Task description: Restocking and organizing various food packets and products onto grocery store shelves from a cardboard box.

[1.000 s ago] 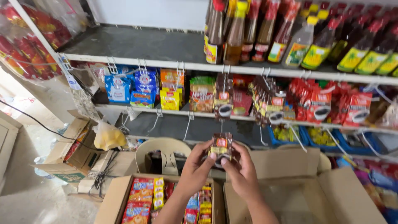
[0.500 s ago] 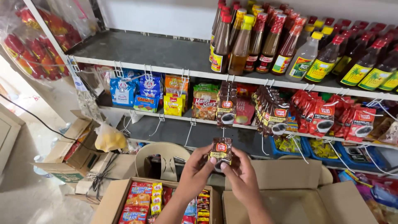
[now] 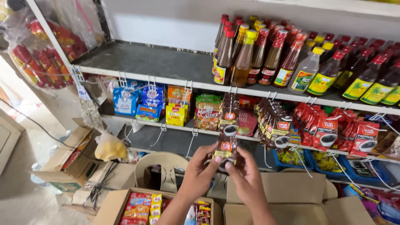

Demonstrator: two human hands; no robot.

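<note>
Both my hands hold a small dark brown coffee sachet (image 3: 225, 151) up in front of the middle shelf. My left hand (image 3: 201, 171) pinches its left edge and my right hand (image 3: 246, 177) pinches its right edge. The sachet is the bottom piece of a strip of like sachets (image 3: 229, 118) that hangs from a hook at the shelf's front edge. More strips of brown and red sachets (image 3: 278, 123) hang to the right.
The top shelf (image 3: 166, 66) carries sauce bottles (image 3: 266, 54) at the right. Blue, yellow and green snack packs (image 3: 143, 102) hang at the left. Below my hands are an open cardboard box of snack packets (image 3: 141, 206), a second box (image 3: 300, 204) and a beige plastic chair (image 3: 160, 168).
My hands have risen with the sachet toward the hanging strip, and the view has tilted up so more of the top shelf shows.
</note>
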